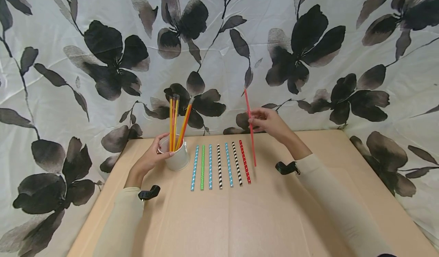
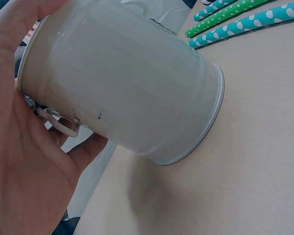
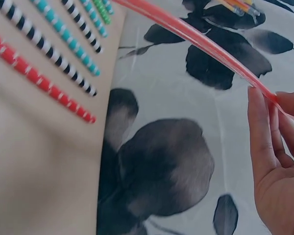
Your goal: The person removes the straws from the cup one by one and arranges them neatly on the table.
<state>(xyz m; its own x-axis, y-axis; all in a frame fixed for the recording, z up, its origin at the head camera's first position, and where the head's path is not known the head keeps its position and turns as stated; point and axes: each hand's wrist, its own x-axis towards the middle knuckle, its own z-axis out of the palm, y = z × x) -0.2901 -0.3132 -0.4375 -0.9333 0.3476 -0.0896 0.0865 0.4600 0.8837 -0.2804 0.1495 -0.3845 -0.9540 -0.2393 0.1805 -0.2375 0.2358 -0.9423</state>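
Observation:
At the left, my left hand [image 1: 153,154] grips the rim and side of a white metal pail [image 1: 177,161]. In the left wrist view its thumb and fingers wrap the pail [image 2: 117,73] near the rim. Several yellow and orange pencils [image 1: 171,123] stand in it. On the right, my right hand [image 1: 269,123] pinches a long red plastic straw [image 1: 251,135] between thumb and fingertips, nearly upright. The right wrist view shows this straw [image 3: 196,36] slanting out of the fingertips. Patterned paper straws lie beside it, the red dotted straw [image 1: 245,162] being nearest.
Left of the red one, a row of separate paper straws includes a blue dotted straw [image 1: 194,168], a green dotted straw [image 1: 202,168] and a black-and-white striped straw [image 1: 219,166]. They lie on a light wooden table [image 1: 223,222]. A floral cloth [image 1: 219,63] hangs behind its back edge.

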